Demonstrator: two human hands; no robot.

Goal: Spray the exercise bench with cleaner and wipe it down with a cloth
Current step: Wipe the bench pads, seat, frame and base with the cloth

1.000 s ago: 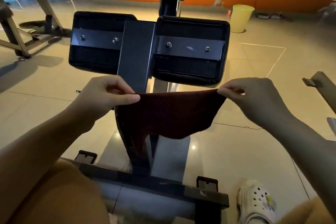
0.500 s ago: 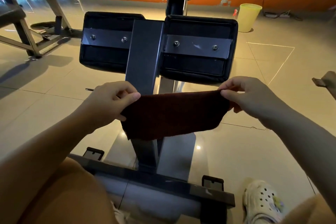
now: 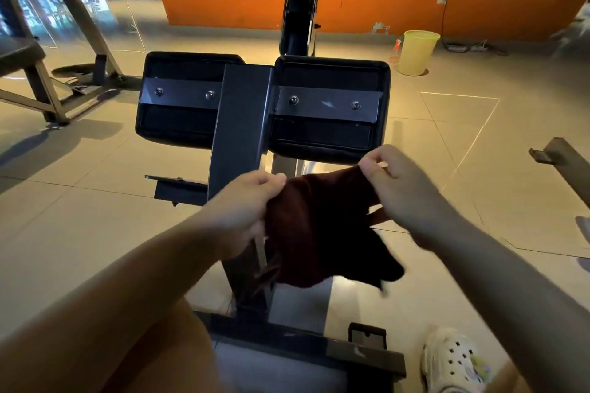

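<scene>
Currently the dark cloth [image 3: 322,230] hangs bunched at frame centre, left hand [image 3: 245,210] and right hand [image 3: 399,191] each pinching its top edge. Exercise bench [image 3: 239,124] pads sit just behind, not yet touched; wiping apparently still pending. No sprayer identifiable.

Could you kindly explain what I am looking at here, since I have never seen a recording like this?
There is no robot here. The single picture comes from a camera worn on a person's head, looking forward and down at their own arms. Both hands hold a dark red cloth in the air: the left hand grips one side, the right hand pinches the other. Behind it stands the exercise bench, seen from its underside, with two black pads bolted to a metal post. On the tiled floor farther back stands a yellow bin. A white shoe shows at the bottom.
</scene>
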